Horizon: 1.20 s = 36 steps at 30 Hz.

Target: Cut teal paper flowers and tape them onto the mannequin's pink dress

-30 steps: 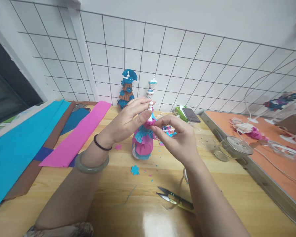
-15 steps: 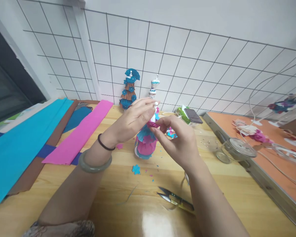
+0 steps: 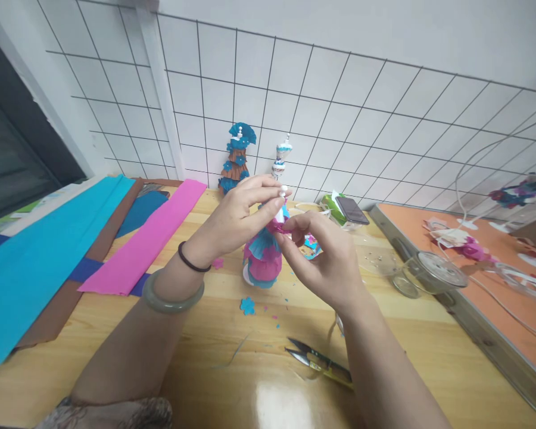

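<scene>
A small figure (image 3: 265,263) with a white beaded top and a frilled skirt of pink and blue crepe paper stands slightly tilted on the wooden table. My left hand (image 3: 234,217) steadies it by the top, thumb and fingers around the white bead; the far fingers are partly hidden. At the waist, my right hand (image 3: 326,256) pinches a magenta crepe paper strip (image 3: 277,227) between thumb and forefinger. A blue paper flower (image 3: 247,306) lies in front of the figure. Thread snips (image 3: 317,360) rest nearer to me, below my right hand.
Crepe paper sheets in blue, brown and pink (image 3: 147,238) cover the left side. Two more figures, one blue and brown (image 3: 236,156), stand by the grid wall. A phone (image 3: 352,210), a clear jar (image 3: 433,273) and an orange board (image 3: 486,298) lie right.
My left thumb and fingers have spread slightly apart around the figure's top. The right hand keeps its pinch at the waist with little movement. The view has shifted slightly.
</scene>
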Each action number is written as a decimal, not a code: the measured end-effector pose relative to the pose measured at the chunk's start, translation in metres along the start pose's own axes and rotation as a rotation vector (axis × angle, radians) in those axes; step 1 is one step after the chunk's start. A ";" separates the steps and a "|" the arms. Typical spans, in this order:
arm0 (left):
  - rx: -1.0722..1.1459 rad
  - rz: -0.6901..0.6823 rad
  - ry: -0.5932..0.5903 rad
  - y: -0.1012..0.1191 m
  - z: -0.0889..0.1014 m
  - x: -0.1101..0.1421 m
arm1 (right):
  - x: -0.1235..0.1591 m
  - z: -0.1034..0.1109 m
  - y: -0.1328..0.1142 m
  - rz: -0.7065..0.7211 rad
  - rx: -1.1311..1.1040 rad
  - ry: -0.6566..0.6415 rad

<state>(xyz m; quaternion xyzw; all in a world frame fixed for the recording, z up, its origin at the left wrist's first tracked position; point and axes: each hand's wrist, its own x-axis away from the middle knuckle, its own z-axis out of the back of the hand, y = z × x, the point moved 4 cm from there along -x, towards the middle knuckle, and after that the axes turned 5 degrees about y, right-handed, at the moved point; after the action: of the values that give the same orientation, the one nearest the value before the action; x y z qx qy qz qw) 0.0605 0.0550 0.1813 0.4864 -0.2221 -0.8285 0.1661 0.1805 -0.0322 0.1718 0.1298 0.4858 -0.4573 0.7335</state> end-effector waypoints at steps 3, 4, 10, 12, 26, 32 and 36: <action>0.001 0.012 0.020 0.000 0.001 0.000 | 0.000 0.001 0.001 -0.036 0.040 0.053; 0.000 0.011 0.024 0.001 0.001 0.000 | 0.000 0.001 0.001 -0.044 0.054 0.067; -0.031 0.017 0.055 0.003 0.003 -0.001 | 0.001 0.001 0.003 -0.042 0.124 0.070; -0.043 0.021 0.069 0.002 0.003 0.000 | 0.002 0.001 0.003 -0.036 0.128 0.057; -0.020 0.018 0.100 0.000 0.002 -0.001 | 0.000 0.002 0.002 -0.007 0.097 0.023; -0.014 0.040 0.099 -0.001 0.000 0.000 | 0.001 0.000 -0.001 0.050 0.099 0.040; 0.000 0.049 0.097 -0.001 0.001 0.000 | 0.000 0.000 -0.005 0.087 0.067 0.033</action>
<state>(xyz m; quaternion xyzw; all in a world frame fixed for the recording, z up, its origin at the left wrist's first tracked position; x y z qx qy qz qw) 0.0601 0.0558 0.1813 0.5203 -0.2256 -0.7998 0.1967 0.1768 -0.0346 0.1727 0.1829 0.4763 -0.4388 0.7397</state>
